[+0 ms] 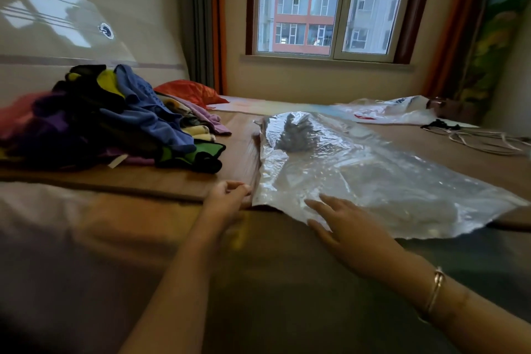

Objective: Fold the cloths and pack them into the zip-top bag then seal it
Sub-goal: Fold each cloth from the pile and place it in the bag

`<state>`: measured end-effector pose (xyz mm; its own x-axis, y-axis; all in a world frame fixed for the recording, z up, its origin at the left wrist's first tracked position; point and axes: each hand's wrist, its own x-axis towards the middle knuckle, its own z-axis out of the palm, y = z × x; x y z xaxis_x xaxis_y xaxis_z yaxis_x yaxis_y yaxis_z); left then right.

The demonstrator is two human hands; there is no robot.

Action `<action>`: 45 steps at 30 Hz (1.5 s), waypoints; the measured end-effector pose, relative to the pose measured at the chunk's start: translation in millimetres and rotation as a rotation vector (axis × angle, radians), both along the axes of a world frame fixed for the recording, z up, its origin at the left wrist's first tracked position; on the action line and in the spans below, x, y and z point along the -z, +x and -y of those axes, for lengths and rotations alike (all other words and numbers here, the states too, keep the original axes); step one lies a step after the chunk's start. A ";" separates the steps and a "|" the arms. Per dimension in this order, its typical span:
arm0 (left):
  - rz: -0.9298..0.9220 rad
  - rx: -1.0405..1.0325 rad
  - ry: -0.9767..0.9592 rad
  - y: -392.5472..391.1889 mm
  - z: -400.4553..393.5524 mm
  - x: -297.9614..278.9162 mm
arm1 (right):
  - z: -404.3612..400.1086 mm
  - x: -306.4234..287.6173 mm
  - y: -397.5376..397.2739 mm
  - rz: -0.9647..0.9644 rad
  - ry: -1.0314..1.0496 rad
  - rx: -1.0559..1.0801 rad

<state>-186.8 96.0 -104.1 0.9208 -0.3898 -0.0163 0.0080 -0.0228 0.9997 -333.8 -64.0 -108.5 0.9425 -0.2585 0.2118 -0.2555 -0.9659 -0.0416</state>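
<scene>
A large clear zip-top bag (373,172) lies flat on the bed, with something grey showing through its far end. My left hand (230,198) pinches the bag's near left corner. My right hand (344,224) rests flat with fingers spread on the bag's near edge; a bracelet sits on that wrist. A heap of unfolded cloths (109,121), blue, black, purple, yellow and green, is piled at the left of the bed, apart from both hands.
A brown bed cover (172,181) lies under everything. A red pillow (192,92) sits behind the heap. A white plastic bag (396,112) and white cables (482,141) lie at the far right. A window (324,3) and curtains are beyond.
</scene>
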 end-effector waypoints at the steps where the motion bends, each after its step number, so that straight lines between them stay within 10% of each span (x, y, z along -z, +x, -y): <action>1: 0.013 0.001 0.015 -2.9 -5.9 -2.0 | -6.5 0.7 -7.7 0.049 -0.033 -0.016; 15: 0.003 -0.138 0.010 58.0 -93.6 12.0 | -100.5 -34.6 114.4 0.461 0.112 -0.419; 28: 0.085 -0.289 0.074 107.6 -120.4 34.0 | -101.5 19.3 305.7 0.249 0.494 0.090; 45: 0.296 -0.162 0.243 60.0 -70.4 30.5 | -22.9 -6.6 141.2 0.651 0.931 -0.105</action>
